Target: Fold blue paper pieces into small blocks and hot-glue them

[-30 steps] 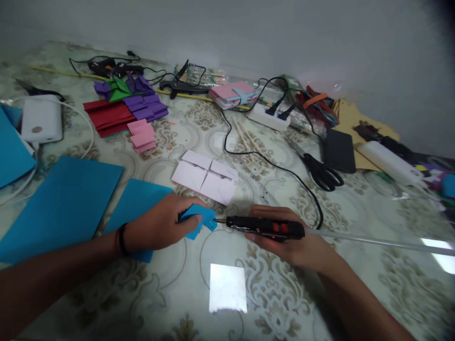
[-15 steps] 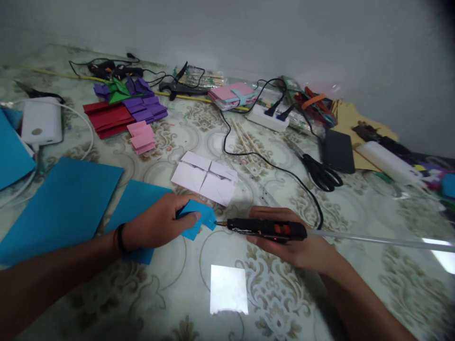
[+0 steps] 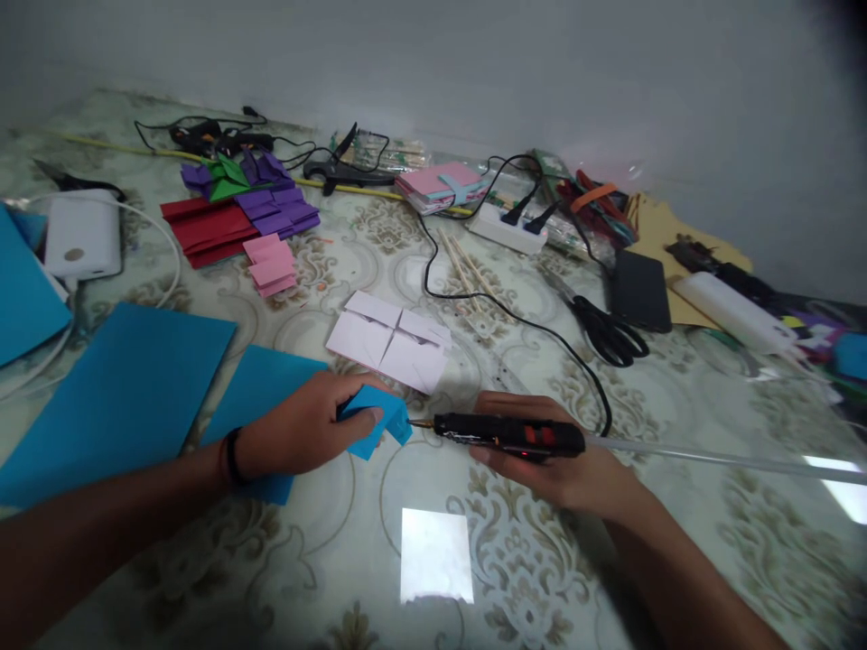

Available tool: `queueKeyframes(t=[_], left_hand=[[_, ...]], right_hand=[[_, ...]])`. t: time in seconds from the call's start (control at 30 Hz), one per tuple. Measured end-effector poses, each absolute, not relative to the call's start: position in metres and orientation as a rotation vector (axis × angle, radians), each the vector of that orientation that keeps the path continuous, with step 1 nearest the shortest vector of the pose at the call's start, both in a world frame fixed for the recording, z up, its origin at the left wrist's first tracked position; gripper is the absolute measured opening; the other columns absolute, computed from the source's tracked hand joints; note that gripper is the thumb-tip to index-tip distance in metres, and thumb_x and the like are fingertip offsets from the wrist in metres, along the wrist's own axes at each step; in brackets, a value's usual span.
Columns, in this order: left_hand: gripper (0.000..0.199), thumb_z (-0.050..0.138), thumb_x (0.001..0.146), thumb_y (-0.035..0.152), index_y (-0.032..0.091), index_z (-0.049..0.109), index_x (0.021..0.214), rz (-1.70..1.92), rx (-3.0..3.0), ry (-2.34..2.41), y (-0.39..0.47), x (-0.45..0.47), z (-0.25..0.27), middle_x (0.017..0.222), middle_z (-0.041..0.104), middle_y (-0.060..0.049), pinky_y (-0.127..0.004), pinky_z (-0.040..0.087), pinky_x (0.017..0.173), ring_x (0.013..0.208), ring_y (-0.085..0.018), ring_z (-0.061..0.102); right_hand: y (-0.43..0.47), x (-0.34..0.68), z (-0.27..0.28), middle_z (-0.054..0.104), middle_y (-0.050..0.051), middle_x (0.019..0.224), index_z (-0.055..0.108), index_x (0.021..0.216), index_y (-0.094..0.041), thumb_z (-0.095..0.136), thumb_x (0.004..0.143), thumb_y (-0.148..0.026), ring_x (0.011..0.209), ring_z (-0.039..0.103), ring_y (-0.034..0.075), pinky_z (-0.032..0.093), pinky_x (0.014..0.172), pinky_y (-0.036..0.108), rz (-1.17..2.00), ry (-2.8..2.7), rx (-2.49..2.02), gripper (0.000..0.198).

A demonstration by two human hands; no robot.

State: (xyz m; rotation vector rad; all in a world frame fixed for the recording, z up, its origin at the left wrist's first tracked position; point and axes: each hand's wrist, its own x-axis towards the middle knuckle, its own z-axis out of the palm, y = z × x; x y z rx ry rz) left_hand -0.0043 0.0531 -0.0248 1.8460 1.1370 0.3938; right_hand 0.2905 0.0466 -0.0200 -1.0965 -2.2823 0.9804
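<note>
My left hand (image 3: 312, 424) is closed on a small folded blue paper (image 3: 371, 442), its thumb pressed on top. In my right hand (image 3: 528, 442) is a black hot glue gun (image 3: 508, 433) with red parts and a long clear glue stick (image 3: 691, 456) out of its back end. The gun's nozzle points left and sits at the right edge of the folded paper; whether it touches cannot be made out. Just beyond the hands lies a folded white paper (image 3: 387, 338). A blue paper sheet (image 3: 261, 384) is partly under my left wrist, with a larger blue sheet (image 3: 128, 388) beside it.
Folded red paper (image 3: 207, 230), purple paper (image 3: 281, 212) and pink paper (image 3: 269, 264) lie at the back left. Black-handled scissors (image 3: 606, 329), a phone (image 3: 640, 291) and a power strip (image 3: 508, 230) are at the right, with a black cord (image 3: 528, 316) curving toward my right hand.
The folded blue paper has tilted slightly, and its right edge sits a little differently at the nozzle. Both hands hold nearly the same places; the view has shifted slightly.
</note>
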Motion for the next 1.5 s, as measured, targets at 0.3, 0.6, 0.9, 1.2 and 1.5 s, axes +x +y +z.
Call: queueKeyframes(t=[0.3,0.6,0.9,1.2,1.5], left_hand=[[0.019,0.053,0.096,0.029,0.023,0.070,0.100,0.394,1.881,1.087,0.053,-0.004,-0.025,0.082,0.074,0.001,-0.028,0.042,0.065,0.069,-0.017,0.061],[0.022,0.053,0.097,0.028,0.021,0.072,0.106,0.390,1.890,1.082,0.054,-0.005,-0.028,0.080,0.072,0.001,-0.028,0.041,0.064,0.067,-0.015,0.059],[0.023,0.052,0.103,0.036,0.017,0.063,0.099,0.555,1.629,0.932,0.051,-0.005,-0.033,0.093,0.074,-0.005,-0.030,0.053,0.071,0.076,-0.017,0.071],[0.030,0.057,0.100,0.049,0.022,0.045,0.092,0.704,1.415,0.830,0.049,-0.003,-0.040,0.087,0.069,-0.002,-0.032,0.056,0.071,0.079,-0.020,0.076],[0.035,0.045,0.104,0.050,0.025,0.035,0.083,0.799,1.410,0.923,0.050,-0.004,-0.041,0.077,0.053,0.002,-0.030,0.052,0.069,0.076,-0.017,0.060]], right_hand=[[0.047,0.287,-0.020,0.064,0.002,0.072,0.066,0.079,-0.020,0.068,0.093,-0.033,0.065,0.062,0.017,0.054,0.063,0.029,0.985,-2.289,-1.104,0.019],[0.048,0.300,-0.016,0.063,0.003,0.074,0.064,0.082,-0.023,0.067,0.094,-0.048,0.065,0.060,0.019,0.051,0.057,0.029,1.066,-2.087,-1.235,0.028],[0.075,0.363,-0.007,0.065,0.005,0.079,0.061,0.085,-0.023,0.066,0.090,-0.051,0.068,0.060,0.023,0.045,0.063,0.034,0.234,-1.984,-1.718,0.029],[0.082,0.393,-0.014,0.071,0.016,0.105,0.069,0.097,-0.020,0.067,0.077,-0.034,0.098,0.069,0.035,0.056,0.087,0.048,0.120,-2.182,-1.779,0.024],[0.051,0.255,0.002,0.067,0.001,0.075,0.065,0.103,-0.017,0.063,0.096,-0.058,0.066,0.067,0.017,0.057,0.066,0.030,1.197,-1.957,-1.350,0.041]])
